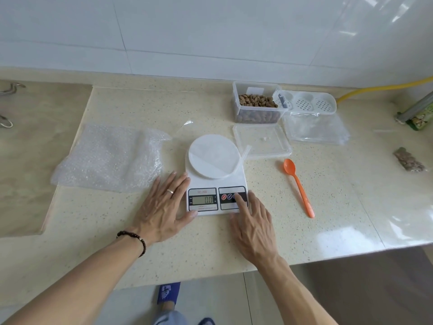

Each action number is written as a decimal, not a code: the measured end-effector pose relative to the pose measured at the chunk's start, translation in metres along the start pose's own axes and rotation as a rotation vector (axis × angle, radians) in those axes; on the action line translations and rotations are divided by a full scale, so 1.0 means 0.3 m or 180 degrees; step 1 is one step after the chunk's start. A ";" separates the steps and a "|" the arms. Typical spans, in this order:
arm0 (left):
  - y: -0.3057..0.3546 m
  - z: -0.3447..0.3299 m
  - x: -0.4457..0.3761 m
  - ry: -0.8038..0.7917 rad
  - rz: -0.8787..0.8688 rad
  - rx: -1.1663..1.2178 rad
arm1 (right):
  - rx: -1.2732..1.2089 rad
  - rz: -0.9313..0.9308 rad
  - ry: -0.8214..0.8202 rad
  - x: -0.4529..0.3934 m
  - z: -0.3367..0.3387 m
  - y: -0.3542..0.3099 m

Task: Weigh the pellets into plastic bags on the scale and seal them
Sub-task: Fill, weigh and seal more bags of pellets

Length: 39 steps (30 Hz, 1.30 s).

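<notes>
A white digital scale [216, 181] sits mid-counter, its display reading zeros. An empty clear plastic bag [210, 158] lies flat over its round platform. My left hand [164, 205] rests flat against the scale's left side, fingers straight. My right hand [251, 221] presses a button on the scale's right panel with its forefinger. Brown pellets [256, 100] fill a clear open box [259, 112] at the back right. An orange spoon [298, 186] lies to the right of the scale.
The box's clear lid [262, 140] lies behind the scale. A stack of clear bags [316, 130] and a white perforated tray [309, 103] sit further right. Bubble wrap [107, 158] lies left. A filled pellet bag [408, 160] lies far right. The counter's front edge [328, 260] is near.
</notes>
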<state>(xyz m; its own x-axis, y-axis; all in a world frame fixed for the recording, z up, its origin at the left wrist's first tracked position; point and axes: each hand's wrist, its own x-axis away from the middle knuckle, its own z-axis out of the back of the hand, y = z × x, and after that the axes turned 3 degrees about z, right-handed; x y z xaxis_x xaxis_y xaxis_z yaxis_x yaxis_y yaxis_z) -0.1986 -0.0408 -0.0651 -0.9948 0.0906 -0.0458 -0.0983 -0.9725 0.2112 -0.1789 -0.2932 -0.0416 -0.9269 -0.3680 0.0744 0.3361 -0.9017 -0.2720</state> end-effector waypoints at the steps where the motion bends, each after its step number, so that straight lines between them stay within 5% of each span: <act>1: 0.001 0.000 0.000 0.0005 0.0002 0.0005 | 0.0028 0.0011 -0.0003 0.001 -0.003 0.004; 26: 0.032 0.027 -0.028 0.0083 -0.0249 0.0264 | -0.0062 0.0176 0.0094 -0.013 0.040 0.043; 31: 0.139 0.116 -0.172 0.0123 -0.0683 0.0255 | -0.0209 -0.0430 0.0586 -0.068 0.141 0.138; 39: 0.286 0.117 -0.389 -0.0122 -0.1192 0.0199 | -0.1373 -0.2540 0.0662 -0.126 0.285 0.359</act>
<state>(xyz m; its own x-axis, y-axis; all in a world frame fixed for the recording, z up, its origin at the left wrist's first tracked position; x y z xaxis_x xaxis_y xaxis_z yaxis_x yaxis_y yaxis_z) -0.0919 -0.1272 -0.0074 -0.8899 0.4463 -0.0948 -0.4553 -0.8557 0.2459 -0.0935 -0.3959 0.0082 -0.8822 0.4105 0.2308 -0.4663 -0.6925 -0.5505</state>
